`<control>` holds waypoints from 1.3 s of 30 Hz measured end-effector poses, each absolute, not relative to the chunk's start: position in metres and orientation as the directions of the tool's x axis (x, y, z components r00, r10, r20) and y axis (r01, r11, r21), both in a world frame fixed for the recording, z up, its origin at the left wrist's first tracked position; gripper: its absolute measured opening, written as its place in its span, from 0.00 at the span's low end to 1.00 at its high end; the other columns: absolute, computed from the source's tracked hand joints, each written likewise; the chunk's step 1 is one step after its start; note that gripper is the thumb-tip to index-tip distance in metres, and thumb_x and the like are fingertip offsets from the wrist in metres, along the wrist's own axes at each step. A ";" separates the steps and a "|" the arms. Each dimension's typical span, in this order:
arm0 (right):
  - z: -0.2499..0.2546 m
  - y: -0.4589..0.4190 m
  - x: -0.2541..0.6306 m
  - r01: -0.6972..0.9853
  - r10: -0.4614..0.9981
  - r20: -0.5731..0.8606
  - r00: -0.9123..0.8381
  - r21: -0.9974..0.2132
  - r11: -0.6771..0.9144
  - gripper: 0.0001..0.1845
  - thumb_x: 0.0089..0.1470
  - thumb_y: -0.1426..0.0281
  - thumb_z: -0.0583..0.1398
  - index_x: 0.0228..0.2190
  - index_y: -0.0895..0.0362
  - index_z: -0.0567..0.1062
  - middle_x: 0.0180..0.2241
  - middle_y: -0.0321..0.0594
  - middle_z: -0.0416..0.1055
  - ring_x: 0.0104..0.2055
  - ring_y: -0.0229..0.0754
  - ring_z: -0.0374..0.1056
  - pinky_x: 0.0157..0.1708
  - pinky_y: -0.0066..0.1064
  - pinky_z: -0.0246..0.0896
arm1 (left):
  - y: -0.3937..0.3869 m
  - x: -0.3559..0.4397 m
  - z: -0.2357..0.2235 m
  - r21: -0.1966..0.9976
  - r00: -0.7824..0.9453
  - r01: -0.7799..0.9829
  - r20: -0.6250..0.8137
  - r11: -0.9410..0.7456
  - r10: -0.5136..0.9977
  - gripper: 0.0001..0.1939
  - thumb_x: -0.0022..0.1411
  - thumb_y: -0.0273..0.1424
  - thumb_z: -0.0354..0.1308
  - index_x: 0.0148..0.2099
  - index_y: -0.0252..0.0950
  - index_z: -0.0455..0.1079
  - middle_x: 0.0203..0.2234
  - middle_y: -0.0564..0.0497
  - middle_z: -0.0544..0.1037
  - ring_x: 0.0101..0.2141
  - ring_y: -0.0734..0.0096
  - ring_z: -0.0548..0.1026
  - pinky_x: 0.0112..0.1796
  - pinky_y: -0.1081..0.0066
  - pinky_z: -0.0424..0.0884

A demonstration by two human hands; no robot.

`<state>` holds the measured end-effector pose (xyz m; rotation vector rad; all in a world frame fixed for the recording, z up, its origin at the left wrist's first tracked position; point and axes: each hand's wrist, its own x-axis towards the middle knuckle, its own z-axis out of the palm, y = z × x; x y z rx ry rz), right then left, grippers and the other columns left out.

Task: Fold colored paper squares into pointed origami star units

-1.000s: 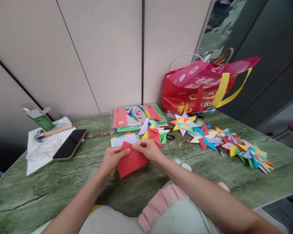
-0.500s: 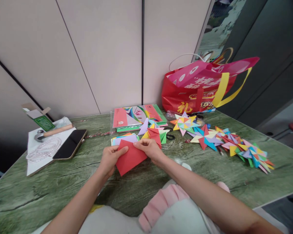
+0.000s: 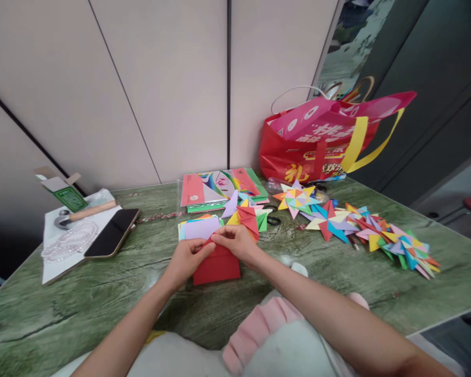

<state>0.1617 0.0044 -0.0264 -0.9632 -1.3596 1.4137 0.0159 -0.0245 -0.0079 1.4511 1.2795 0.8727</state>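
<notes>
Near middle of the green wood-patterned tabletop (image 3: pixel 102 298): holding a thin red paper sheet (image 3: pixel 217 266) just in front of the body, between both hands, with the far part creased across and seemingly folded over; leaving any contact with the surface beneath unclear.

Bare left hand (image 3: pixel 187 259): pinching the far edge of the red sheet from the left, thumb on top, apparently steadying the fold.

Bare right hand (image 3: pixel 239 243): gripping the same edge between thumb and fingers, close beside the left thumb; bringing the 2 hands nearly together, probably to keep the layers even.

Lilac-topped stack of coloured paper (image 3: pixel 201 229): lying just beyond the fingers, probably for easy reach.

Cluster of red, yellow, green and lilac folded paper pieces (image 3: pixel 248 221): sitting just beyond the right hand, likely kept out of the working spot.

Pink rainbow-printed paper packet in clear plastic (image 3: pixel 204 189): lying flat farther back, near the wall.

Multicoloured pointed paper stars (image 3: pixel 296 199): spreading along the right, some overlapping, perhaps set aside to avoid crushing.

Red bag with yellow straps (image 3: pixel 294 146): standing at the back, beyond the stars.

Black-screened phone (image 3: pixel 113 233) and wooden-handled hammer (image 3: pixel 93 210): resting at far left, well apart from the paper.
</notes>
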 end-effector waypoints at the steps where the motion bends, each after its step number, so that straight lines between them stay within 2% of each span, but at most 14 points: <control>1: -0.026 0.005 0.162 -0.089 0.963 0.069 -0.261 -0.995 0.048 0.13 0.38 0.60 0.63 0.21 0.59 0.73 0.21 0.34 0.69 0.24 0.34 0.60 0.26 0.26 0.53 | -0.024 0.016 -0.008 0.964 0.180 0.266 -0.071 0.021 0.981 0.17 0.48 0.42 0.56 0.21 0.32 0.67 0.15 0.57 0.65 0.18 0.78 0.59 0.20 0.78 0.53; 6: -0.025 0.005 0.161 -0.105 0.970 0.070 -0.231 -0.993 0.047 0.13 0.37 0.61 0.63 0.20 0.59 0.73 0.21 0.34 0.68 0.24 0.33 0.59 0.26 0.26 0.53 | -0.021 0.014 -0.010 0.949 0.124 0.315 -0.013 -0.027 0.992 0.17 0.50 0.38 0.52 0.16 0.34 0.59 0.13 0.58 0.57 0.18 0.79 0.54 0.20 0.77 0.52; 10: -0.026 0.010 0.164 -0.154 0.985 0.032 -0.167 -0.988 0.006 0.15 0.35 0.59 0.63 0.19 0.59 0.72 0.20 0.34 0.67 0.23 0.34 0.59 0.25 0.26 0.52 | -0.019 0.013 -0.010 0.937 0.111 0.345 0.022 -0.059 0.994 0.15 0.48 0.36 0.51 0.15 0.35 0.57 0.12 0.58 0.55 0.18 0.78 0.54 0.21 0.77 0.52; 16: -0.026 0.020 0.173 -0.157 0.992 0.044 -0.115 -0.987 0.025 0.15 0.34 0.59 0.64 0.19 0.59 0.72 0.20 0.34 0.68 0.24 0.35 0.60 0.25 0.27 0.53 | -0.018 0.013 -0.010 0.959 0.032 0.285 0.009 -0.018 0.999 0.13 0.45 0.33 0.53 0.13 0.34 0.61 0.10 0.58 0.60 0.17 0.78 0.59 0.21 0.77 0.55; 20: -0.024 0.025 0.181 -0.235 0.999 0.028 -0.043 -0.972 0.017 0.16 0.32 0.58 0.65 0.18 0.58 0.71 0.20 0.34 0.68 0.23 0.35 0.61 0.25 0.28 0.55 | -0.017 0.012 -0.006 0.992 -0.032 0.071 -0.102 0.104 0.994 0.09 0.44 0.34 0.57 0.23 0.33 0.71 0.15 0.53 0.72 0.21 0.70 0.70 0.27 0.71 0.67; 22: -0.023 0.023 0.182 -0.234 0.993 -0.005 -0.117 -0.972 -0.033 0.17 0.31 0.58 0.66 0.19 0.58 0.71 0.21 0.35 0.69 0.23 0.35 0.62 0.24 0.27 0.55 | -0.017 0.012 -0.004 0.991 -0.052 -0.017 -0.131 0.130 0.990 0.12 0.43 0.37 0.60 0.28 0.33 0.73 0.20 0.50 0.77 0.25 0.67 0.73 0.31 0.69 0.69; 25: -0.026 0.018 0.178 -0.164 0.949 -0.066 -0.307 -0.979 -0.121 0.20 0.29 0.59 0.67 0.25 0.58 0.71 0.21 0.35 0.70 0.22 0.35 0.64 0.23 0.26 0.55 | -0.019 0.013 -0.003 0.990 0.016 0.036 -0.139 0.138 0.990 0.17 0.43 0.40 0.62 0.32 0.32 0.74 0.23 0.48 0.78 0.26 0.68 0.74 0.28 0.72 0.68; 29: -0.029 0.013 0.172 -0.070 0.924 0.024 -0.381 -0.998 -0.003 0.19 0.31 0.60 0.66 0.24 0.58 0.69 0.21 0.33 0.69 0.22 0.33 0.63 0.23 0.24 0.54 | -0.024 0.015 -0.005 0.975 0.158 0.124 -0.204 0.186 0.966 0.15 0.40 0.38 0.65 0.28 0.31 0.73 0.18 0.51 0.77 0.21 0.72 0.72 0.23 0.76 0.64; 32: -0.029 0.014 0.171 -0.020 0.906 0.116 -0.408 -0.993 0.118 0.14 0.37 0.61 0.64 0.23 0.59 0.71 0.23 0.35 0.70 0.25 0.34 0.64 0.26 0.26 0.56 | -0.024 0.015 -0.007 0.977 0.125 0.063 -0.212 0.206 0.969 0.13 0.39 0.37 0.66 0.24 0.31 0.72 0.18 0.51 0.77 0.19 0.74 0.71 0.22 0.76 0.63; 36: -0.029 0.018 0.173 -0.019 0.934 0.173 -0.314 -0.984 0.176 0.12 0.41 0.66 0.62 0.31 0.58 0.71 0.27 0.36 0.70 0.30 0.36 0.66 0.32 0.29 0.59 | -0.021 0.013 -0.009 0.981 0.030 -0.042 -0.191 0.192 0.981 0.15 0.37 0.38 0.66 0.25 0.32 0.70 0.16 0.52 0.76 0.19 0.73 0.71 0.22 0.76 0.64; 39: -0.031 0.019 0.174 -0.020 0.941 0.173 -0.292 -0.984 0.175 0.12 0.40 0.68 0.62 0.31 0.58 0.71 0.27 0.36 0.70 0.30 0.37 0.67 0.33 0.29 0.60 | -0.020 0.013 -0.009 0.977 0.087 -0.078 -0.191 0.198 0.978 0.17 0.38 0.38 0.66 0.30 0.32 0.71 0.19 0.51 0.77 0.20 0.71 0.73 0.25 0.73 0.67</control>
